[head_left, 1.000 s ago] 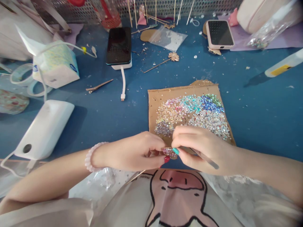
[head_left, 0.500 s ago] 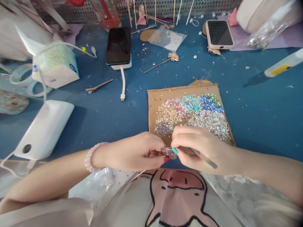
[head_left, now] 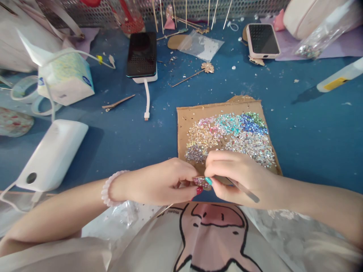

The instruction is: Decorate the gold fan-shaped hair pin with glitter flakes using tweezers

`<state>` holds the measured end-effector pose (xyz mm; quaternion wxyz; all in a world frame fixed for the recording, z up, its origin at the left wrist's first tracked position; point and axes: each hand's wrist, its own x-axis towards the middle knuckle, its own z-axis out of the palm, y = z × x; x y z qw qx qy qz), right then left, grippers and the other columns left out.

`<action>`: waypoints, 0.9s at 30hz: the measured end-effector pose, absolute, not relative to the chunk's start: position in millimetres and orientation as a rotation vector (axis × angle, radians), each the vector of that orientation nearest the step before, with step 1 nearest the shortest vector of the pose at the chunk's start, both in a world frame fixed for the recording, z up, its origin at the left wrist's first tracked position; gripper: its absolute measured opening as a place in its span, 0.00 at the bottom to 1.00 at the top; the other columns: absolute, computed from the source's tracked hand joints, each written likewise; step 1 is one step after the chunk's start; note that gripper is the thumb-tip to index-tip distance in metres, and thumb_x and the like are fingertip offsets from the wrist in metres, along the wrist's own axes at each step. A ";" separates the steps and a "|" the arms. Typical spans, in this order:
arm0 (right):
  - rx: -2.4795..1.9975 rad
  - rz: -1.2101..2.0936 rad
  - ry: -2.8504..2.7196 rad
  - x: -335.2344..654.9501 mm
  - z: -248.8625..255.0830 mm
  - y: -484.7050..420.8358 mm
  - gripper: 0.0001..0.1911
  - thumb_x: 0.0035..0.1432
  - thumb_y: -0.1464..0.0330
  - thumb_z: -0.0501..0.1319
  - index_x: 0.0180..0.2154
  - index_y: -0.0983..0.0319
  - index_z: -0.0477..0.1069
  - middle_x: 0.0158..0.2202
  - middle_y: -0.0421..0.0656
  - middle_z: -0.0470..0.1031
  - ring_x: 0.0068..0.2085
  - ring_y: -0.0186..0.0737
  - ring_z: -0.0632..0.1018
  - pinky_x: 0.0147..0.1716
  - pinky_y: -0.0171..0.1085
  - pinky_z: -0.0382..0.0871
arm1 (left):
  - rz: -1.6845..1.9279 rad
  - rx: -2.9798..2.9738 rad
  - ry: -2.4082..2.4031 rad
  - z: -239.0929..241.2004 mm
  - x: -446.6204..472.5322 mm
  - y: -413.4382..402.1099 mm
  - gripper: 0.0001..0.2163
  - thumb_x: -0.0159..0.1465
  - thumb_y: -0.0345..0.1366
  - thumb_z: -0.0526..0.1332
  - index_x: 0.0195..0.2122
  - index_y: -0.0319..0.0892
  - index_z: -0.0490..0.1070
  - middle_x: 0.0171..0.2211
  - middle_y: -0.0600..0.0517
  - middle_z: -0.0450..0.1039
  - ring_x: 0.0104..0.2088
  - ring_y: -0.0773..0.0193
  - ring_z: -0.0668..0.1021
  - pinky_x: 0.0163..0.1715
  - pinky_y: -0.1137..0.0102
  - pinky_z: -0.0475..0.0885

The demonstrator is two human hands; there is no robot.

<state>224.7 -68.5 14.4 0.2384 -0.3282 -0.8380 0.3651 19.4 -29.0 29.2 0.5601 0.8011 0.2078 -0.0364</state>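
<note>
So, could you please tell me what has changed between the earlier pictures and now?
Nothing has visibly changed. The left hand still pinches the small sequin-covered piece, and the right hand still holds the thin metal tool at it. The loose sequins lie on the cardboard as before.

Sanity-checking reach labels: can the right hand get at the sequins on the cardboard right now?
Probably yes. The right hand sits at the near edge of the cardboard, the sequins just beyond its knuckles with nothing between. Its fingers do hold a thin tool against a glittery piece.
</note>
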 end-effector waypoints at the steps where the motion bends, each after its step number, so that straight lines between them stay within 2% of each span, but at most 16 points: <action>1: -0.900 1.003 -2.295 224.8 14.6 -68.5 0.07 0.55 0.78 0.52 0.28 0.62 0.63 0.27 0.38 0.59 0.26 0.29 0.61 0.25 0.31 0.56 | -0.091 1.887 0.492 29.7 19.3 -28.9 0.13 0.61 0.23 0.52 0.21 0.41 0.52 0.21 0.59 0.54 0.22 0.72 0.59 0.22 0.74 0.54; 5: -0.877 1.019 -2.252 226.2 16.1 -68.1 0.07 0.56 0.78 0.52 0.30 0.62 0.63 0.28 0.39 0.61 0.27 0.30 0.63 0.27 0.31 0.59 | -0.065 1.851 0.485 29.7 18.2 -27.9 0.12 0.61 0.25 0.53 0.21 0.40 0.55 0.21 0.58 0.56 0.22 0.72 0.60 0.22 0.74 0.55; 9: -0.830 1.023 -2.203 229.1 18.7 -66.1 0.07 0.59 0.78 0.51 0.34 0.61 0.62 0.28 0.38 0.61 0.28 0.30 0.63 0.28 0.31 0.59 | -0.040 1.799 0.470 27.5 17.0 -26.7 0.09 0.62 0.26 0.54 0.24 0.39 0.62 0.22 0.57 0.62 0.22 0.72 0.64 0.23 0.76 0.59; 15: -0.852 1.019 -2.193 233.8 21.1 -63.4 0.07 0.61 0.76 0.49 0.34 0.62 0.63 0.28 0.39 0.61 0.28 0.31 0.63 0.29 0.33 0.59 | -0.039 1.798 0.483 25.8 15.8 -26.3 0.08 0.63 0.28 0.54 0.29 0.38 0.70 0.29 0.51 0.73 0.28 0.67 0.73 0.28 0.75 0.66; 27: -1.043 0.891 -2.176 244.1 28.3 -58.9 0.07 0.61 0.75 0.50 0.36 0.60 0.64 0.30 0.39 0.69 0.27 0.31 0.67 0.28 0.33 0.62 | -0.068 1.792 0.480 28.8 15.3 -23.3 0.09 0.65 0.29 0.53 0.30 0.36 0.70 0.26 0.53 0.70 0.25 0.71 0.71 0.24 0.79 0.65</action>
